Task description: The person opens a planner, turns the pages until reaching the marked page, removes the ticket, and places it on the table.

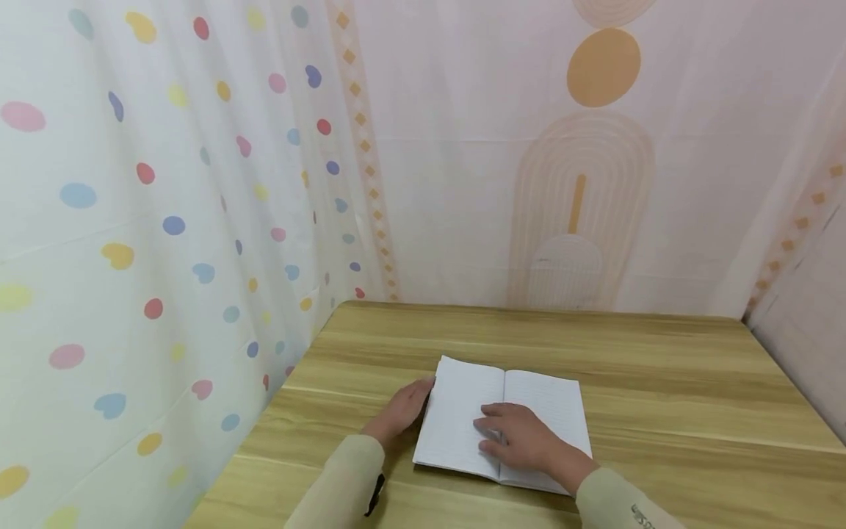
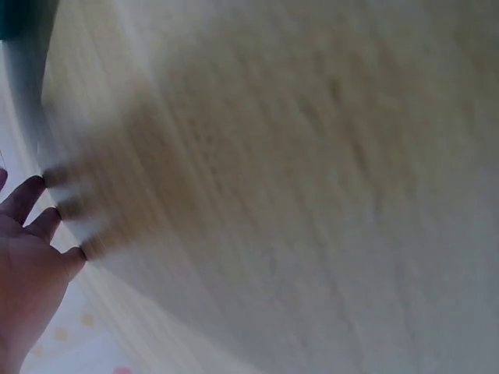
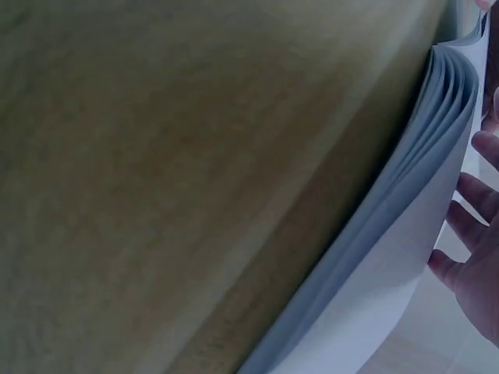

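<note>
An open notebook [image 1: 456, 419] with white, faintly lined pages lies on the wooden table, its spine running down the middle. My right hand [image 1: 522, 437] rests over the pages near the spine, fingers spread and pointing left. The right wrist view shows its fingertips at the white page, with the layered page edges [image 3: 390, 187] alongside. Beside the notebook's left edge is my left hand [image 1: 405, 408], its fingertips right at that edge. Seen from the left wrist, the left hand's fingers [image 2: 43, 224] extend down to the tabletop.
The wood-grain table [image 1: 661, 375] reaches back to a pale curtain [image 1: 449, 184] with arch patterns. Along the left side hangs a white curtain [image 1: 198, 323] with coloured dots. A pale wall [image 1: 809, 308] borders the right side.
</note>
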### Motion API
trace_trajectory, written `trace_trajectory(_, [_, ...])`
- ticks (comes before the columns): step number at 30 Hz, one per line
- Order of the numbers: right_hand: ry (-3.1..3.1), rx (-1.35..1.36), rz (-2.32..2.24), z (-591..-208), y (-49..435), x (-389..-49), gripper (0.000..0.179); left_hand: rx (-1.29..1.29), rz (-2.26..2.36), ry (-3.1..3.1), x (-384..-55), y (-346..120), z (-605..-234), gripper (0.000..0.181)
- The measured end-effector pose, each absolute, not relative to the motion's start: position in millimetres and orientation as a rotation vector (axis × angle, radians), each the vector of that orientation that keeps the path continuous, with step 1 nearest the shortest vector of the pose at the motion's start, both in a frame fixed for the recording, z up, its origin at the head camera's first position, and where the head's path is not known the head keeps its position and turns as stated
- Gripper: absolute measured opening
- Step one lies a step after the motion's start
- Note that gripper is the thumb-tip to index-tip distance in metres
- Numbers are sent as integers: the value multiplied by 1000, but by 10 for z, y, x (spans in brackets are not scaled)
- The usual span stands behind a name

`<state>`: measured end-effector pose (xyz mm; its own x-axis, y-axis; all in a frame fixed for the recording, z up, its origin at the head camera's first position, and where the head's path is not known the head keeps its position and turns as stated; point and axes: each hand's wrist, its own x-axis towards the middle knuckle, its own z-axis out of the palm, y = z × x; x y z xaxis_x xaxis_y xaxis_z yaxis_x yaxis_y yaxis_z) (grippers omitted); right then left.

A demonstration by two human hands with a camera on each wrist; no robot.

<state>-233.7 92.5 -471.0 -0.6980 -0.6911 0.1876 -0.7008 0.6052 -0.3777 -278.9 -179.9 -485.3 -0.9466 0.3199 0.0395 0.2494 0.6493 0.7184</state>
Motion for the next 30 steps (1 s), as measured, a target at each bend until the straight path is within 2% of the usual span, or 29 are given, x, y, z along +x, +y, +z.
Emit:
trace_trajectory(6, [-2764, 1076, 776, -4769, 1049, -2366, 38, 574, 757, 2876, -2777, -1757, -4853, 87])
trace_trajectory(11, [-2820, 769, 754, -4840, 1392, -2472, 45, 604, 591, 2906, -2761, -1754, -4901, 75])
trace_trajectory(15, [-2986, 469, 637, -4883, 1734, -2558, 61, 599, 542, 2906, -2754, -1760, -4911, 69])
trace_trajectory(18, [-3051, 343, 596, -4914, 1939, -2602, 75, 592, 529, 2906, -2757, -1753, -4909, 69])
trace_trajectory(21, [-3061, 329, 580, -4931, 2041, -2624, 83, 589, 509, 2911, -2767, -1752, -4916, 69])
trace_trajectory(30, [-3053, 376, 448, -4872, 2042, -2590, 76, 579, 523, 2902, -2750, -1735, -4912, 68])
